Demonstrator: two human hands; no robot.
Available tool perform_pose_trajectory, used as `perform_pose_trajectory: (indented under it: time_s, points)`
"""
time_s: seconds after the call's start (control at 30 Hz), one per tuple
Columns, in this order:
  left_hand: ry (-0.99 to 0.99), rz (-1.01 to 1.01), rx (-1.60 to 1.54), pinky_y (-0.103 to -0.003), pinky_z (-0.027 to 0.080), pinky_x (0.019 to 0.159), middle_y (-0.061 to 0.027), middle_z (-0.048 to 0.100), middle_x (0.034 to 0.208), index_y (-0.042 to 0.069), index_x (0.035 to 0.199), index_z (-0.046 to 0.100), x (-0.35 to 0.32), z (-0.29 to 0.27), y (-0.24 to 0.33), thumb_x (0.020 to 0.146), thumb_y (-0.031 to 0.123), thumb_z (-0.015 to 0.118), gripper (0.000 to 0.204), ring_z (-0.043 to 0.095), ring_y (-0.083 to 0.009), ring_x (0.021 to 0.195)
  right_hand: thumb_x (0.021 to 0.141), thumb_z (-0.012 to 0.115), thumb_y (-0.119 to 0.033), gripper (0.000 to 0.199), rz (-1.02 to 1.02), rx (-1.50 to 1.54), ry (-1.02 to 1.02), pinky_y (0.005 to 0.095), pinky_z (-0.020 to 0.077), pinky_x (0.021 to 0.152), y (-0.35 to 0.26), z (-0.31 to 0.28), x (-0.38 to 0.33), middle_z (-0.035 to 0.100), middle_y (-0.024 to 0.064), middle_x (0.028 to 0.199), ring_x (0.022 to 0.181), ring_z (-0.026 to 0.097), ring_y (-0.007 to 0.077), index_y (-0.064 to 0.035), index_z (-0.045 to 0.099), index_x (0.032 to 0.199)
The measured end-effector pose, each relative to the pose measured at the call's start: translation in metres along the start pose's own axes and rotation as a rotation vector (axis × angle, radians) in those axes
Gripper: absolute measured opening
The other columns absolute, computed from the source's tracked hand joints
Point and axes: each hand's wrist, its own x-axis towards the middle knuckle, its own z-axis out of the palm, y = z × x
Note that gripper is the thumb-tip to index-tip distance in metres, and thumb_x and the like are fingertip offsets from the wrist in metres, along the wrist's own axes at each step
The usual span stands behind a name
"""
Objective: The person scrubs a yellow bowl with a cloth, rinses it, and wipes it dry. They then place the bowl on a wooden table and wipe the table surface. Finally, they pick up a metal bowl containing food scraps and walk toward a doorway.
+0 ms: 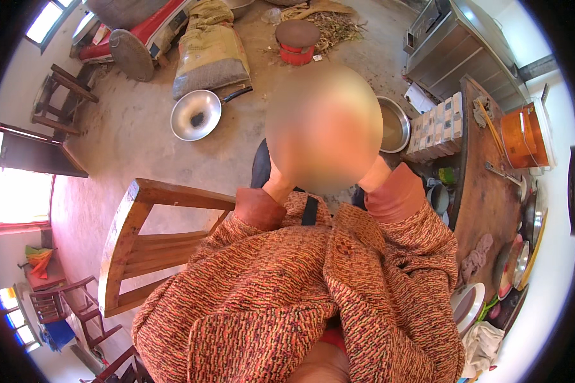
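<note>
Floor [128,143]: grey and worn; bulky goods are kept low on it, probably for steadiness.
Tabletop [476,210]: brown, set along the right wall; an orange bucket [524,137] is stood at its far end, perhaps to leave the near part free.
Wooden chair [124,249]: placed at left, just beside the left sleeve [259,208].
Sack [211,57]: laid flat, likely so that it cannot topple.
Pale stack [436,127]: piled tightly beside the tabletop, presumably to save space.
Pan [198,105]: rested open side up, handle toward the sack.
Metal basin [397,124]: nearest distinct thing to the hands, beside the stack; partly covered by blur.
Left hand [280,180], right hand [374,174]: held before the body, mostly blurred; whether anything is grasped, and why, cannot be told.
</note>
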Motion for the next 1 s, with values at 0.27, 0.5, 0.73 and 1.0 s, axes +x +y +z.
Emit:
perform_pose_trajectory:
  time_s: [0.27,0.5,0.73,1.0]
  points:
    - [0.092,-0.427,-0.258,-0.034,0.045,0.084,-0.0147,0.062,0.099,-0.005,0.109,0.053,0.002,0.013,0.006,0.087,0.063,0.031,0.075,0.06,-0.0226,0.091,0.072,0.065,-0.025,0.012,0.163,-0.229,0.0,0.0351,0.0483,0.062,0.033,-0.023,0.008,0.051,0.003,0.082,0.082,0.053,0.022,-0.0143,0.066,0.078]
    - [0.097,-0.408,-0.265,-0.033,0.046,0.082,-0.0141,0.061,0.1,-0.004,0.107,0.054,0.003,0.013,0.009,0.085,0.067,0.029,0.078,0.059,-0.0216,0.09,0.071,0.064,-0.022,0.008,-0.034,-0.167,-0.074,0.0354,0.0469,0.058,-0.012,0.006,-0.013,0.05,0.0039,0.08,0.081,0.052,0.0223,-0.0134,0.064,0.072]
    - [0.096,-0.414,-0.189,-0.032,0.047,0.079,-0.0133,0.062,0.098,-0.002,0.104,0.055,0.001,0.008,0.006,0.084,0.069,0.03,0.078,0.059,-0.02,0.088,0.071,0.062,-0.022,0.008,0.069,-0.24,-0.005,0.0349,0.0464,0.058,0.033,-0.013,0.003,0.049,0.0038,0.08,0.08,0.052,0.0223,-0.0147,0.065,0.074]
    - [0.103,-0.108,0.057,-0.028,0.049,0.071,-0.0083,0.063,0.095,-0.001,0.101,0.059,0.002,0.01,0.018,0.091,0.042,0.047,0.046,0.06,-0.0156,0.079,0.077,0.062,-0.029,0.013,0.002,-0.008,0.185,0.0334,0.0464,0.062,0.015,-0.012,-0.013,0.051,0.004,0.081,0.081,0.053,0.0234,-0.0187,0.069,0.081]
